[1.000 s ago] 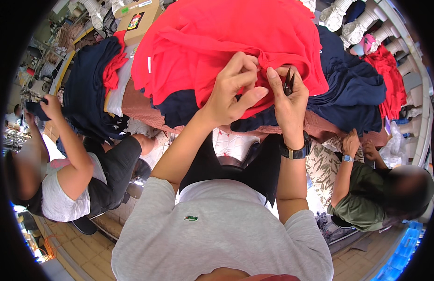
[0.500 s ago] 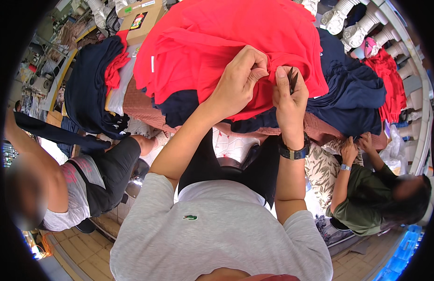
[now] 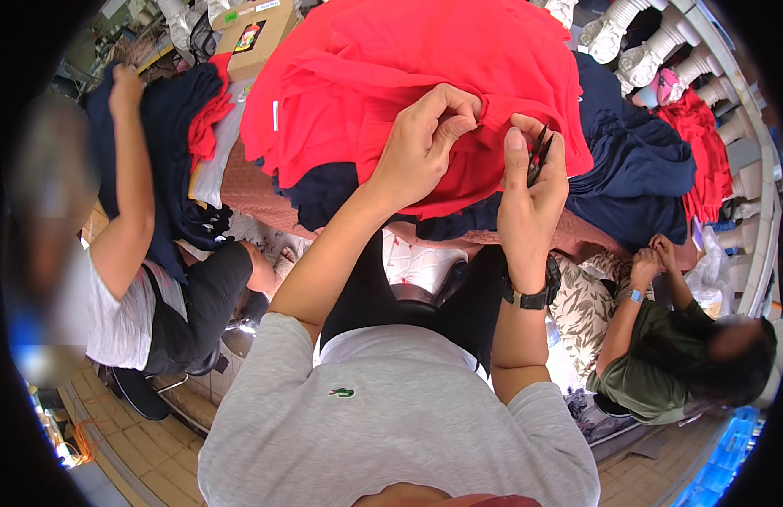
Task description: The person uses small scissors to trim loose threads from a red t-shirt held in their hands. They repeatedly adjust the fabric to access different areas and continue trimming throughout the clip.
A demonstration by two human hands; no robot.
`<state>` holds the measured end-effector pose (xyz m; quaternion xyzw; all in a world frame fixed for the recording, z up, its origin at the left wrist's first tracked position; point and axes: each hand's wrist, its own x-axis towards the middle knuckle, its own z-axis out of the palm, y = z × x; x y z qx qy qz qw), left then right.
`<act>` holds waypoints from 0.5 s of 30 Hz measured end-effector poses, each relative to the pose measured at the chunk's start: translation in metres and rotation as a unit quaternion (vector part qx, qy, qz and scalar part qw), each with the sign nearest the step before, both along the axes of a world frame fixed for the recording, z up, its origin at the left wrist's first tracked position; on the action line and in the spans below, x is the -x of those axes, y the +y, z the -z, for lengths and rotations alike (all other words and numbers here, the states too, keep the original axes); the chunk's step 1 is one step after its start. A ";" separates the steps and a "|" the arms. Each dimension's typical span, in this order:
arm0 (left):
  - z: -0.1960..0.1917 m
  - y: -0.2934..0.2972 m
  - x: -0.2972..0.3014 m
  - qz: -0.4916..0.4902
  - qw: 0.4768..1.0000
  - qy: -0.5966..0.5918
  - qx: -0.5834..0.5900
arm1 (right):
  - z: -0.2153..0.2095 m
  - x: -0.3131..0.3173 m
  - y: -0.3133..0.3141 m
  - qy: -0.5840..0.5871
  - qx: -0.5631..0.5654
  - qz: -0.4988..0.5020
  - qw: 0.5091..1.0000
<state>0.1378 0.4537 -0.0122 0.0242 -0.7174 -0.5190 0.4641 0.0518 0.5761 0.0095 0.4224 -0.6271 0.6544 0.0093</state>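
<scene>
A bright red fabric garment [image 3: 391,59] lies heaped over the table in front of me. My left hand [image 3: 421,152] pinches a fold at its near side between thumb and fingertips. Just right of that fold, my right hand [image 3: 531,194] is closed around small dark thread snips [image 3: 540,152], their pointed blades sticking up past the fingers. The right fingertips sit close to the red cloth; whether they touch it I cannot tell. Navy cloth [image 3: 324,198] shows beneath the red heap.
More navy garments [image 3: 632,165] lie at right, beside red cloth [image 3: 700,156] and a white baluster railing [image 3: 645,63]. A cardboard box [image 3: 255,38] stands at the back left. One person [image 3: 125,279] sits at left handling navy cloth; another [image 3: 653,355] sits at right.
My right hand with the snips has drawn slightly right and down from the fold. My left hand keeps its pinch. The person at left has raised an arm with navy cloth.
</scene>
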 end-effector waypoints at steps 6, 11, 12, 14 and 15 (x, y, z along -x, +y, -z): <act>-0.002 0.001 -0.003 0.015 1.000 -0.017 0.012 | -0.006 -0.011 -0.001 0.031 -0.003 0.054 0.998; -0.002 -0.002 -0.003 0.020 1.000 -0.012 0.011 | -0.019 -0.016 0.023 0.022 -0.130 -0.072 0.989; -0.001 -0.002 -0.004 0.017 1.000 -0.013 0.012 | -0.023 -0.017 0.025 0.007 -0.179 -0.091 0.980; -0.001 -0.001 -0.004 0.023 1.000 -0.014 0.003 | -0.014 -0.017 0.018 0.018 -0.162 -0.098 0.982; -0.001 0.000 -0.004 0.031 0.999 -0.013 -0.006 | -0.010 -0.013 0.015 0.006 -0.158 -0.104 0.982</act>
